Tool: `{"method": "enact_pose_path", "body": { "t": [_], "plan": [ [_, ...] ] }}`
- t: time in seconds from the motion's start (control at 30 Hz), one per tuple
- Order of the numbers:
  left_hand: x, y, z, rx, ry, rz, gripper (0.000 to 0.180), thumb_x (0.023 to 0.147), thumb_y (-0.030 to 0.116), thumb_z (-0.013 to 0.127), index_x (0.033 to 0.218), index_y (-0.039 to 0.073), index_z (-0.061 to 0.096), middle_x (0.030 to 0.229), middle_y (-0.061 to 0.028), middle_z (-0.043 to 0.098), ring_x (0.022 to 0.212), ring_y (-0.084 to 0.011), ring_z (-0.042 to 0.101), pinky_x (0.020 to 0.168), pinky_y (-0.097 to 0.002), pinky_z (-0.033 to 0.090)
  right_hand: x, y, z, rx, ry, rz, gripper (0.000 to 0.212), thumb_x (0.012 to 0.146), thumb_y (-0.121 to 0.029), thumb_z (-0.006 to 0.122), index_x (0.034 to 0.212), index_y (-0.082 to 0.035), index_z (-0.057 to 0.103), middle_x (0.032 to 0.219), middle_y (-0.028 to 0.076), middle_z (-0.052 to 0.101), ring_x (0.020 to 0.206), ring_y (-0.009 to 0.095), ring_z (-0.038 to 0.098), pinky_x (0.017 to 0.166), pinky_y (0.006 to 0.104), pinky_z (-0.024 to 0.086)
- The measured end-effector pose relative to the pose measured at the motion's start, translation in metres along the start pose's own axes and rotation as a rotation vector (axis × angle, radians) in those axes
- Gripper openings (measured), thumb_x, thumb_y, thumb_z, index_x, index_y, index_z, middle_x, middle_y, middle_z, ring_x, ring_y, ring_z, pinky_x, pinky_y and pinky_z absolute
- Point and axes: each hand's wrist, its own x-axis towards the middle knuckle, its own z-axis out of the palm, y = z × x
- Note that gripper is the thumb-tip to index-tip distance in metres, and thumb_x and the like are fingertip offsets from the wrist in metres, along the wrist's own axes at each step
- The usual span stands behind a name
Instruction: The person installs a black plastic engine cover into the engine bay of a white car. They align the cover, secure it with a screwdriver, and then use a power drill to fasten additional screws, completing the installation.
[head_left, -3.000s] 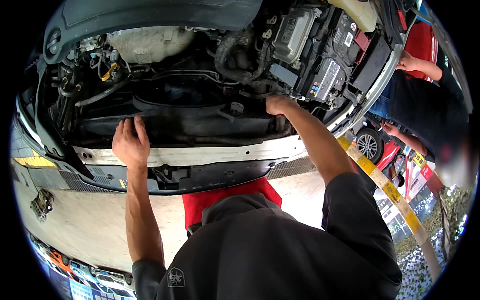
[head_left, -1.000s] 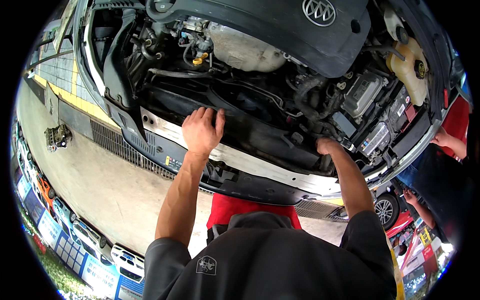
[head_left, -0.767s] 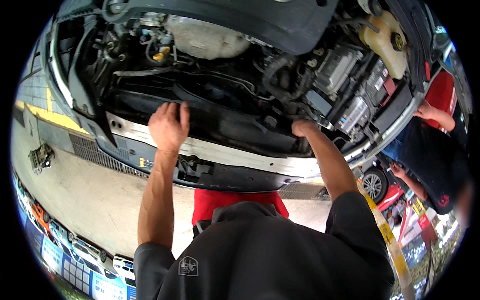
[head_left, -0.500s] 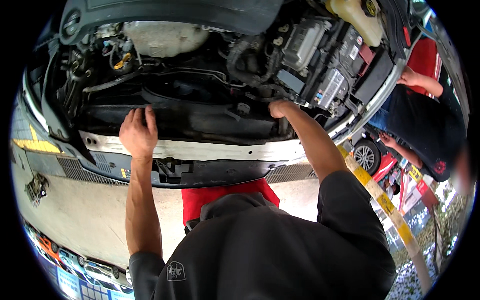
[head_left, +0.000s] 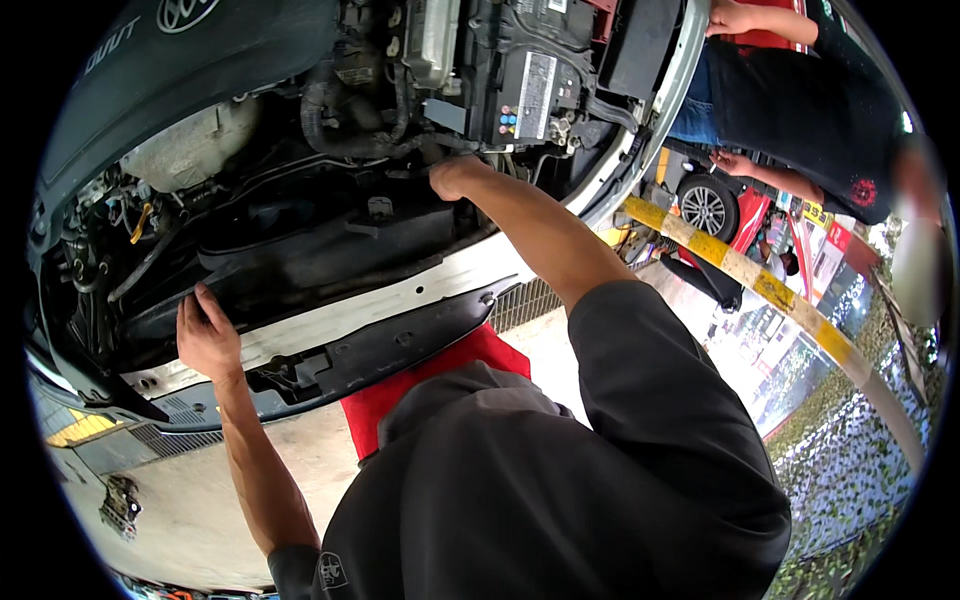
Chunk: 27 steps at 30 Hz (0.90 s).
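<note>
My left hand is at the left end of the black fan shroud, just behind the white crossbar. Its thumb and fingers are apart, and I see nothing held between them. Across the bay, my right hand reaches down beside the shroud's right end, close to a black hose. Its fingers are hidden below the knuckles. The fan opening shows dark behind the shroud.
A battery sits beyond my right hand, and a dark engine cover lies at the far left. Another person stands at the right by the fender. A yellow-and-white bar curves through the right side.
My view has swung to the right, so the car appears tilted and shifted left. Both hands remain by the shroud; the left one's fingers have changed pose slightly.
</note>
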Motion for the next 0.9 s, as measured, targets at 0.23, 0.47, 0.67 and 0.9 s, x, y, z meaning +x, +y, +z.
{"method": "enact_pose_path", "body": {
  "t": [0.23, 0.47, 0.67, 0.9],
  "plan": [
    [0.001, -0.001, 0.006, 0.02, 0.045, 0.026, 0.045, 0.11, 0.042, 0.053, 0.089, 0.006, 0.07, 0.088, -0.0122, 0.07, 0.078, -0.0405, 0.067, 0.063, -0.0477, 0.051, 0.014, 0.007, 0.013, 0.094, -0.028, 0.085, 0.037, 0.093, -0.008, 0.063, 0.127, -0.01, 0.078, 0.137, 0.012, 0.072, 0.123, 0.037, 0.071, 0.094, 0.0548, 0.06],
    [0.002, 0.003, 0.001, 0.014, 0.002, -0.011, 0.044, 0.11, 0.042, 0.054, 0.09, 0.007, 0.072, 0.089, -0.012, 0.071, 0.079, -0.0406, 0.068, 0.063, -0.0478, 0.052, 0.03, 0.009, 0.012, 0.0, -0.111, 0.051, 0.037, 0.092, -0.007, 0.065, 0.126, -0.008, 0.078, 0.134, 0.012, 0.074, 0.119, 0.037, 0.072, 0.09, 0.0557, 0.06],
    [0.001, 0.0, 0.002, -0.013, 0.071, 0.01, 0.043, 0.107, 0.042, 0.059, 0.093, 0.004, 0.076, 0.092, -0.0156, 0.074, 0.081, -0.0414, 0.07, 0.067, -0.0465, 0.056, 0.022, 0.003, 0.012, 0.071, -0.062, 0.13, 0.038, 0.097, -0.014, 0.061, 0.133, -0.01, 0.075, 0.14, 0.01, 0.071, 0.127, 0.034, 0.069, 0.097, 0.0523, 0.058],
    [0.002, 0.007, -0.003, -0.016, 0.084, -0.022, 0.042, 0.106, 0.039, 0.062, 0.082, 0.005, 0.07, 0.083, -0.0132, 0.071, 0.073, -0.0395, 0.068, 0.061, -0.0466, 0.053, 0.015, 0.011, 0.005, -0.008, -0.053, 0.024, 0.031, 0.087, -0.012, 0.059, 0.105, 0.001, 0.081, 0.115, 0.022, 0.077, 0.105, 0.041, 0.075, 0.084, 0.0529, 0.06]
  ]
}}
